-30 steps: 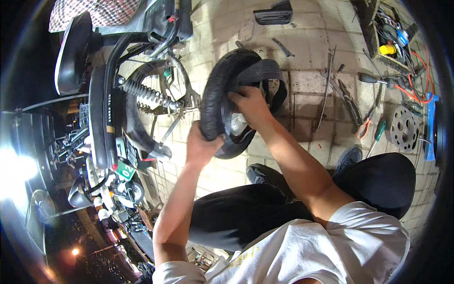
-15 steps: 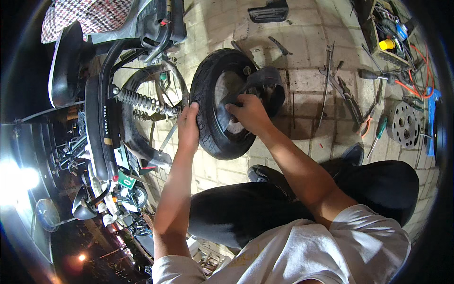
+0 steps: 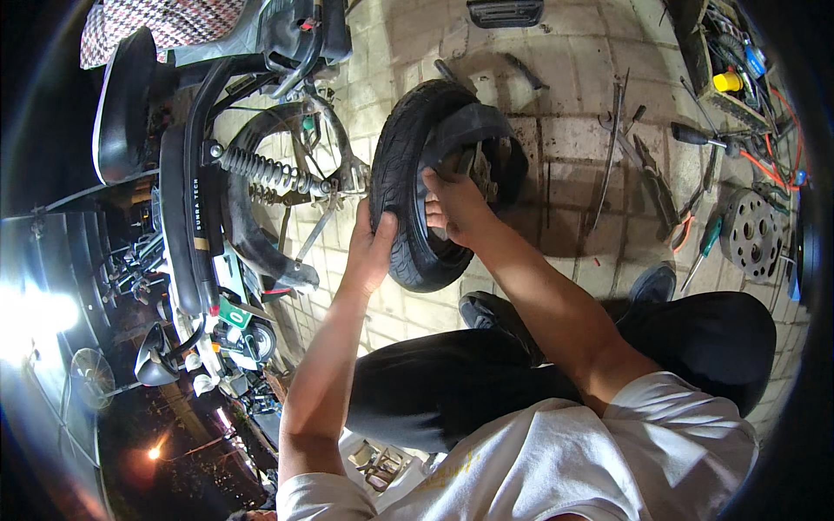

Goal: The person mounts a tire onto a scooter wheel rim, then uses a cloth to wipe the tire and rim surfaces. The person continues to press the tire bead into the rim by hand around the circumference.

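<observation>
A black tyre [image 3: 400, 161] on a wheel stands on the paving in front of me, its tread facing left. My left hand [image 3: 371, 249] grips the tread on the near left side, thumb lying across it and fingers partly hidden behind. A loose, flat black inner tube [image 3: 469, 128] loops out of the tyre's right side. My right hand [image 3: 458, 207] is closed at the tyre's inner edge, thumb up, with the tube's near part against its fingers. Part of the metal wheel hub [image 3: 488, 184] shows beyond my right hand.
At left stands a scooter with a shock absorber [image 3: 269, 174] and a rear fender [image 3: 261, 252]. Long tyre levers [image 3: 614, 148], a screwdriver [image 3: 702, 252] and a perforated metal disc [image 3: 751, 236] lie at right. A toolbox [image 3: 725, 69] sits far right; a black footrest [image 3: 506, 12] lies at the back.
The tyre has turned more edge-on and shifted slightly right, my left hand with it. My right hand has moved from the tube's loose flap in against the tyre's inner edge.
</observation>
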Motion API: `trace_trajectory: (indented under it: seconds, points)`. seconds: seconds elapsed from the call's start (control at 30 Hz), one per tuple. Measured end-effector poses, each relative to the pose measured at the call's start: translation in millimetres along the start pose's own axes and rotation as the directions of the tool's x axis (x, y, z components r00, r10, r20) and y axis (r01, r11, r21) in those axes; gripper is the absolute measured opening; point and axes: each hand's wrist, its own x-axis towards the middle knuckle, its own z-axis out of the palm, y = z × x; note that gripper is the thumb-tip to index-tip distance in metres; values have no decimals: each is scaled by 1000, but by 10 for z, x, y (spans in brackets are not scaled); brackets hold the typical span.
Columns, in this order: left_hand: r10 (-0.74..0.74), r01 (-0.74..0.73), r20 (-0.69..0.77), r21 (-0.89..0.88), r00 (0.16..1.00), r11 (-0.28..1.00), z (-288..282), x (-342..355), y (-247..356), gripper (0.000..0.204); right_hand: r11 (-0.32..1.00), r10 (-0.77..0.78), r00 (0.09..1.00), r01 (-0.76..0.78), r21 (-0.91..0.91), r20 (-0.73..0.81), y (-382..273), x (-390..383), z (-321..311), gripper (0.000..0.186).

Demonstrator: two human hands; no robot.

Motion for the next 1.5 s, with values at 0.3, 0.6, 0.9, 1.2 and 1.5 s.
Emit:
trace_trajectory:
  seconds: [0.3, 0.6, 0.9, 1.2, 1.5]
  points:
    - [120, -121, 13, 70, 993, 990, -87, -38, -149, 66, 940, 91, 888, -226, 257, 451, 288, 134, -69, 50]
    - [137, -111, -177, 147, 975, 983, -97, 138, 180, 74, 905, 204, 853, 23, -425, 481, 142, 25, -154, 66]
    - [-24, 52, -116, 250, 993, 967, -37, 272, 315, 47, 974, 6, 1000, -8, 226, 12, -90, -150, -90, 24]
    - [-127, 127, -8, -9, 992, 992, 63, 46, 466, 40, 934, 48, 998, -57, 353, 33, -24, -94, -115, 13]
    - [-154, 155, -31, 34, 988, 987, 53, -49, 406, 46, 881, 81, 963, -189, 433, 257, 119, -104, -133, 23]
